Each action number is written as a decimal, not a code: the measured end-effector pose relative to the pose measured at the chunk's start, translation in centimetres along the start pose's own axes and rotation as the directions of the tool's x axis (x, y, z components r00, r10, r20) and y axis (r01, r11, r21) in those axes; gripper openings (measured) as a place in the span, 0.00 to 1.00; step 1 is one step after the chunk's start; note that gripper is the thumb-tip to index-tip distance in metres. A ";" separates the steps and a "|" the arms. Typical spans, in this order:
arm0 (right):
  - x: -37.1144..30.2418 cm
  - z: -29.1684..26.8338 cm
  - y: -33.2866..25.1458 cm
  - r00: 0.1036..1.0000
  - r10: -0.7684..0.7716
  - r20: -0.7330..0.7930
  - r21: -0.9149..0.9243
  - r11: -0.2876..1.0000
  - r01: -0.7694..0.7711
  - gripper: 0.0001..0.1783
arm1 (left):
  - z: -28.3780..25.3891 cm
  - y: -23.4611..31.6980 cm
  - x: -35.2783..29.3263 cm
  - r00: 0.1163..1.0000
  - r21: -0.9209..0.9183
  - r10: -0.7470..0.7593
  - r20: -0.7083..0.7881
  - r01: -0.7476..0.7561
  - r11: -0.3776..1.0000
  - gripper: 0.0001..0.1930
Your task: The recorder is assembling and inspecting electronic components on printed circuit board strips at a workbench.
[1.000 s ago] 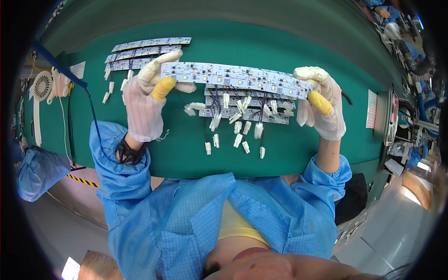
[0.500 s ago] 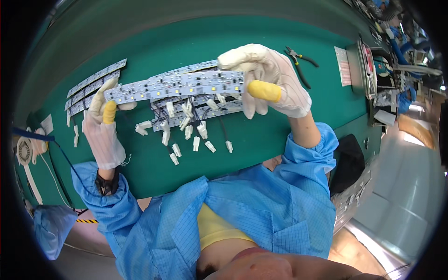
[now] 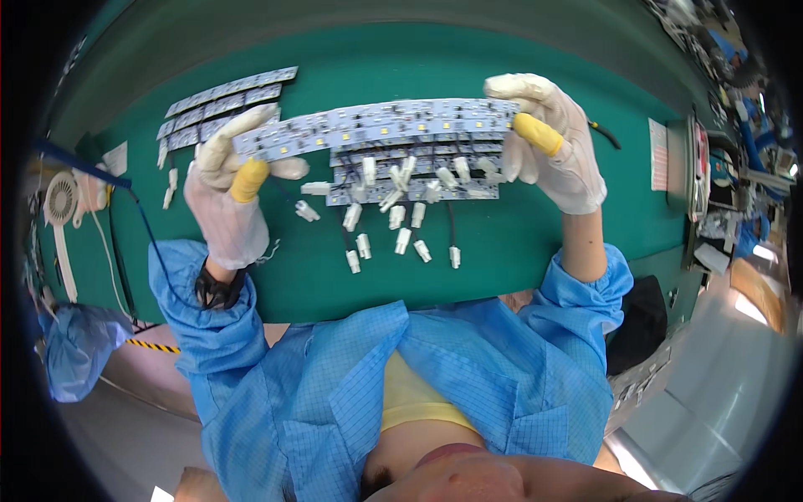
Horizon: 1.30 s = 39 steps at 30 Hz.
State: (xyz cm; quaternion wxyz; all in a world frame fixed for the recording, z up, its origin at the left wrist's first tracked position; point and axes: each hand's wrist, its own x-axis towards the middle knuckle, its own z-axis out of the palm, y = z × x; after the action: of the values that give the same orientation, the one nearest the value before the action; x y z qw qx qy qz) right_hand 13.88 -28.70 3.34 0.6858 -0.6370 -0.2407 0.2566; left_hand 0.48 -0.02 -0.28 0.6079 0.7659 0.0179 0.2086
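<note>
Raised over the workbench is a long white LED circuit board (image 3: 360, 127), held level by its two ends. My left hand (image 3: 234, 171), in a white glove with a yellow thumb cover, pinches its left end. My right hand (image 3: 552, 142), gloved the same way, grips the other end between thumb and fingers. Beneath it lie several similar boards (image 3: 481, 191) with dark wires and white plug connectors (image 3: 402, 241), partly hidden by the raised board. Another group of LED boards (image 3: 226, 89) rests at the far left, partly behind my left hand.
The boards lie on a green mat (image 3: 376, 280). Beyond my right hand, pliers (image 3: 604, 134) show only a handle. A printed sheet (image 3: 658, 155) and a metal tray (image 3: 682, 167) stand at the right. A small white fan (image 3: 63, 197) is at the left; a blue cord (image 3: 146, 222) runs near my left sleeve.
The whole view has shifted, moving the bench rightward and up in the picture. My right hand has moved outward with the board's right end and now covers most of the pliers.
</note>
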 end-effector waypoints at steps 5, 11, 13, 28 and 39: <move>0.4 -0.4 0.7 1.000 -0.006 -0.009 0.033 0.999 0.007 0.27 | 0.0 0.3 -0.5 0.997 -0.271 -0.033 0.066 0.049 0.961 0.29; 0.6 -0.4 1.7 1.000 -0.010 -0.015 0.037 0.999 0.010 0.31 | 0.1 0.4 -0.5 0.997 -0.342 0.018 0.073 0.008 0.939 0.26; 0.5 -0.2 1.6 0.998 -0.035 -0.051 0.068 0.997 0.038 0.27 | 0.1 0.8 -0.2 0.998 -0.252 0.014 0.069 0.004 0.968 0.24; -0.1 -0.7 0.7 1.000 0.014 0.026 0.116 0.993 -0.017 0.24 | 0.7 0.7 0.4 0.998 -0.066 -0.068 -0.006 0.067 0.996 0.24; -0.5 0.2 -0.6 0.995 -0.002 0.101 0.047 0.999 -0.003 0.32 | 0.9 0.7 1.0 0.979 0.177 -0.203 -0.033 0.206 0.962 0.24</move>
State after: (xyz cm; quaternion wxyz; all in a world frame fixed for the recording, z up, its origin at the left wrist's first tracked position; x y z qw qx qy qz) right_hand 13.38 -28.86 3.96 0.6875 -0.6071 -0.2687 0.2941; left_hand 1.53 -0.71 0.57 0.5546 0.8101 0.1199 0.1478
